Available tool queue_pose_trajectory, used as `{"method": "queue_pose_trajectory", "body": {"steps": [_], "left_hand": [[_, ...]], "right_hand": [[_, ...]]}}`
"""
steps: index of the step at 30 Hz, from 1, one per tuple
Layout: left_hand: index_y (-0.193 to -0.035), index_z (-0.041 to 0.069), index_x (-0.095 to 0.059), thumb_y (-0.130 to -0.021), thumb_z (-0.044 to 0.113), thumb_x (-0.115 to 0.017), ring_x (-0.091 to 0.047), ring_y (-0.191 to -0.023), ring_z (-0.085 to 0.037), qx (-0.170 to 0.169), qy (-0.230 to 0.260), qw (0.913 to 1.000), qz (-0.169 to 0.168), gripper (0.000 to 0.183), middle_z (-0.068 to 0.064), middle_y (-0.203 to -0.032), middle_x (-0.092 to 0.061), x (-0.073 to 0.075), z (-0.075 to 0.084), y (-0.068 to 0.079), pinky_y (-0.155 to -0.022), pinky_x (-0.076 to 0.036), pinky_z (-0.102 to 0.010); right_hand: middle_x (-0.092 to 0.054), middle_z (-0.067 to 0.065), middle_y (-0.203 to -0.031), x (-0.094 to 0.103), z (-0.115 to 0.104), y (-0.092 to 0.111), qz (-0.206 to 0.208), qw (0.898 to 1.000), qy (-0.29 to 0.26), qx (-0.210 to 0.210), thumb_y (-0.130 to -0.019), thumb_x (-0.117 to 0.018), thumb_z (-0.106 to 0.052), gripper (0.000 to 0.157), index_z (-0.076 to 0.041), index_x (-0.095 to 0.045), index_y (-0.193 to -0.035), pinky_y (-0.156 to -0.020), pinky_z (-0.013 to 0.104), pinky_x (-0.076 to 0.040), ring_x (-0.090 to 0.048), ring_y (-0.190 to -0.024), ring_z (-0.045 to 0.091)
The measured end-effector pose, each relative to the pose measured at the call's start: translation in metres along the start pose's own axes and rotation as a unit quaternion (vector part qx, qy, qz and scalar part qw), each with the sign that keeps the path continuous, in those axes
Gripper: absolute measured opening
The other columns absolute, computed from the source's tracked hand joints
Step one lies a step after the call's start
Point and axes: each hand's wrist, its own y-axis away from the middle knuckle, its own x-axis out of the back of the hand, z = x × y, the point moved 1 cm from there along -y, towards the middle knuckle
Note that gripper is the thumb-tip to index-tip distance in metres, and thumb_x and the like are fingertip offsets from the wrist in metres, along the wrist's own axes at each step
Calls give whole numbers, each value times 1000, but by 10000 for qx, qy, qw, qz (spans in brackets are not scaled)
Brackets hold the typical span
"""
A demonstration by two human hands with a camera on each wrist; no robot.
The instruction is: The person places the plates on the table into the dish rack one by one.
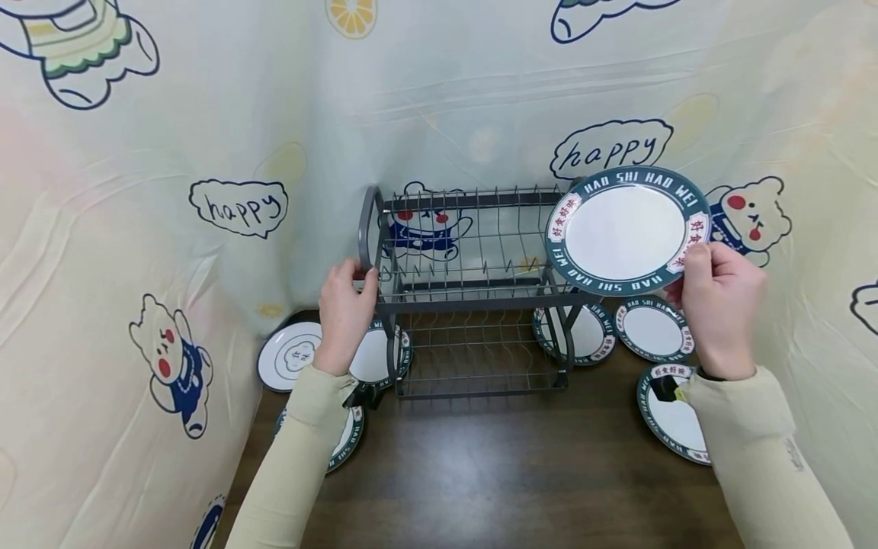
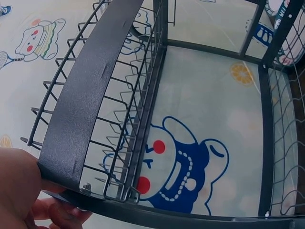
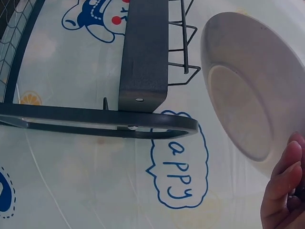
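Note:
A two-tier dark metal dish rack [image 1: 473, 306] stands at the back of the table. My left hand [image 1: 346, 316] grips its left end; in the left wrist view, thumb and fingers wrap the corner of the upper tier beside a wide dark bar [image 2: 86, 90]. With thumb in front and fingers behind, my right hand [image 1: 723, 309] pinches the right edge of a white plate [image 1: 624, 232] with a green lettered rim. The plate is raised and tilted, overlapping the rack's upper right end in the head view. Its pale underside shows in the right wrist view, apart from the rack.
Green-rimmed plates lie on the brown table [image 1: 466, 473] right of the rack, one [image 1: 655, 329] near the back and one [image 1: 672, 415] under the right sleeve. Leftward are an upside-down plate [image 1: 288, 354] and others. Printed cloth [image 1: 439, 91] hangs behind and at both sides.

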Motion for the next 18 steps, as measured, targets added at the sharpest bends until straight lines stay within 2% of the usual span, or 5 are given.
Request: {"method": "queue_pose_trajectory", "body": {"steps": [4, 11, 18], "left_hand": [[-110, -2, -66, -106, 20, -57, -54, -85, -32, 1, 187, 9998, -41, 24, -20, -108, -60, 0, 0, -1, -68, -48, -43], [-113, -5, -66, -106, 18, -57, -57, -83, -33, -94, 124, 9998, -124, 26, -22, -108, -61, 2, 3, -2, -69, -50, -44], [-117, -4, -65, -106, 21, -57, -59, -84, -31, -21, 74, 9996, -276, 28, -20, -108, -62, 4, 2, -2, -67, -52, -41]], "right_hand": [[-56, -6, -53, -5, -9, -2, 16, 9999, 83, 129, -104, -46, -19, 42, 2, -61, -70, -42, 16, -41, -50, -42, 7], [-52, -11, -50, -9, -28, -3, 179, 9976, 108, 666, -102, -46, -14, 42, 7, -57, -68, -42, 13, -37, -48, -40, 1], [-49, -22, -54, -12, -11, -16, 318, 9911, 637, 1125, -101, -48, -17, 43, 5, -60, -67, -44, 12, -29, -46, -45, -5]]}}
